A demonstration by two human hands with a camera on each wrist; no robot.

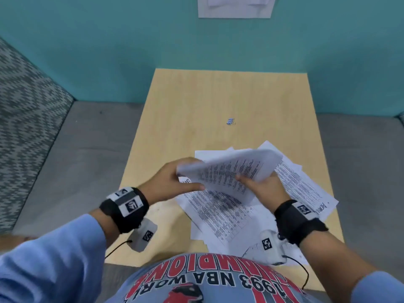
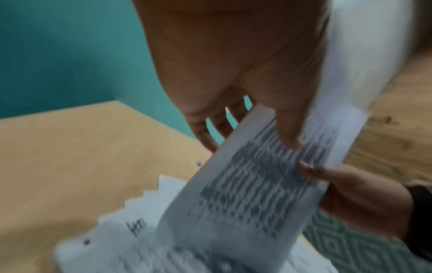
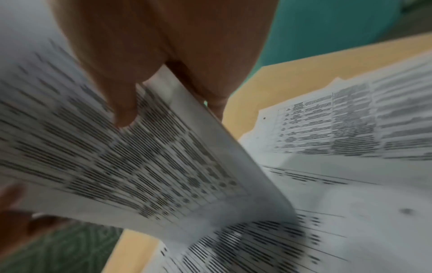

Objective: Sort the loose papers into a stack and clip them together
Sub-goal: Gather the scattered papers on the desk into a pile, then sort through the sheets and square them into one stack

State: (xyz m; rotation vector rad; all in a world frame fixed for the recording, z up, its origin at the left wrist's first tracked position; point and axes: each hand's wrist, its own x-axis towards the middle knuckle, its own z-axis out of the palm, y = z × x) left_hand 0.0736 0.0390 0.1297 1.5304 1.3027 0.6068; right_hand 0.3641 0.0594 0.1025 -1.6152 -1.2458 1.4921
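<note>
White printed sheets [image 1: 229, 171] are pinched by both the left hand [image 1: 168, 182] and right hand [image 1: 262, 189] above loose papers [image 1: 218, 213] near the wooden surface's [image 1: 185, 101] front edge, their print too blurred to read.

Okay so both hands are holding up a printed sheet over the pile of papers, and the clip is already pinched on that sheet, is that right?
Not quite. Both the left hand and right hand do hold the sheet over the pile, but the clip lies alone on the table, as the head view shows.
</note>
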